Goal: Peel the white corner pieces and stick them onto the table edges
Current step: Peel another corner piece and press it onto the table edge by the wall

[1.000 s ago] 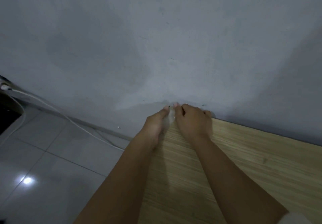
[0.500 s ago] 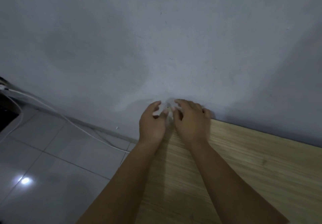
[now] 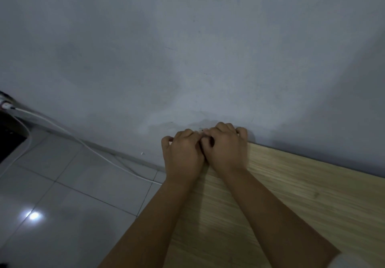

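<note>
Sticking step: left hand (image 3: 183, 155) and right hand (image 3: 226, 149), fingers curled, cover the bench (image 3: 291, 194) corner at frame centre (corner piece hidden). Next: press firmly.

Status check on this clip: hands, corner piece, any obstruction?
Left hand and right hand curled together over table corner at the wall. Corner piece hidden under fingers. Nothing visible in the way.
</note>
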